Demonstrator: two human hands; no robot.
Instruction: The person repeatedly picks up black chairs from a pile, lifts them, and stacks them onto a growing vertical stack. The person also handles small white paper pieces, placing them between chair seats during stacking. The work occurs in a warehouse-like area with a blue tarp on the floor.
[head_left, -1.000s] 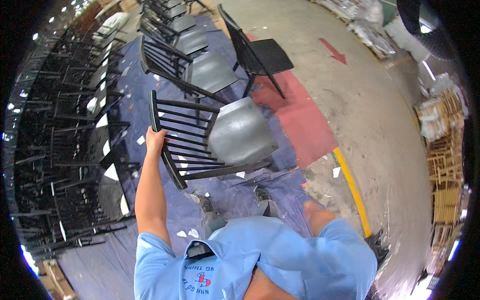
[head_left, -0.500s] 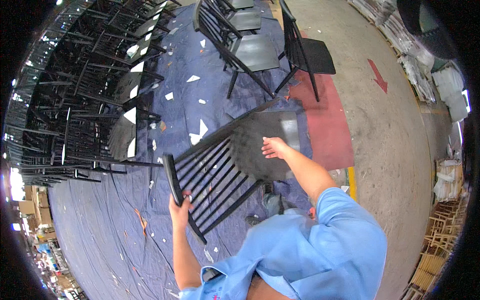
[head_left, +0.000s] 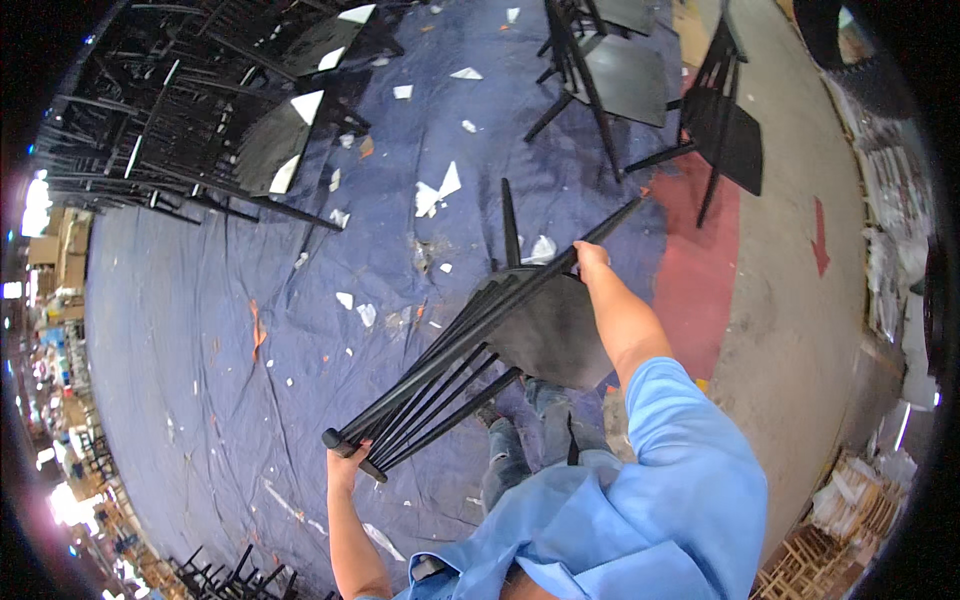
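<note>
Moved: black chair [head_left: 530, 320] has swung flatter since the earlier frame, its top rail now at the lower left
Room: open blue tarp [head_left: 200, 330] to the left; stacked chairs [head_left: 190, 130] well apart
Left hand [head_left: 345, 465]: clenched on the rail end
Right hand [head_left: 590, 262]: apparently grasping a chair leg; arm outstretched

Evenly bright, soft daylight, faint shadows only. Blown-out glare at the left rim; strong fisheye bending and black vignette around the edges. Sharp centre, slightly smeared periphery.
</note>
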